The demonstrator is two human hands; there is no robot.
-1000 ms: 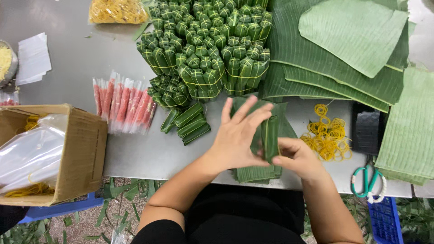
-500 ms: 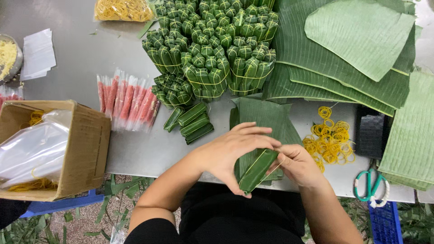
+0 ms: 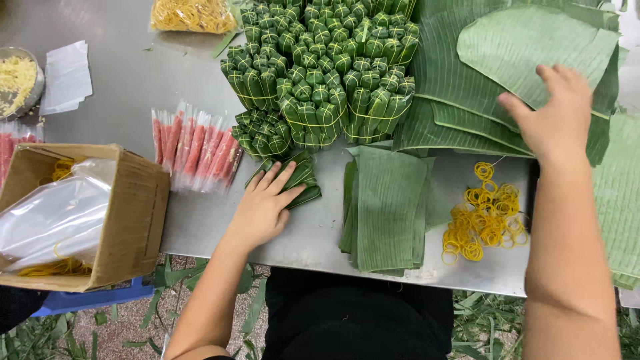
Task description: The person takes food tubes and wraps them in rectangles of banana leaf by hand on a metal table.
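**Many leaf rolls wrapped, a few still loose**

You had lots of work done. Big tied bundles of green rolls [image 3: 320, 73] stood packed at the far edge of the steel tabletop [image 3: 120, 87], each held by a thin yellow band. Your left hand [image 3: 263, 207] lay flat and open on a small pile of loose leaf rolls [image 3: 300, 180] near the middle, fingers spread, pressing but not gripping. These were not yet tied.

Your right hand [image 3: 560, 120] was open, fingers spread, over the big banana leaves [image 3: 533, 47] at the far right corner, holding nothing. I could not tell if it touched them.

Cut leaf strips [image 3: 387, 207], smooth and ribbed, lay stacked at the near edge. Just beside them sat stretchy yellow rubber bands [image 3: 487, 217]. Pink sticks in shiny clear wraps [image 3: 193, 147] waited left of your left hand, near a brown cardboard box [image 3: 127, 213].
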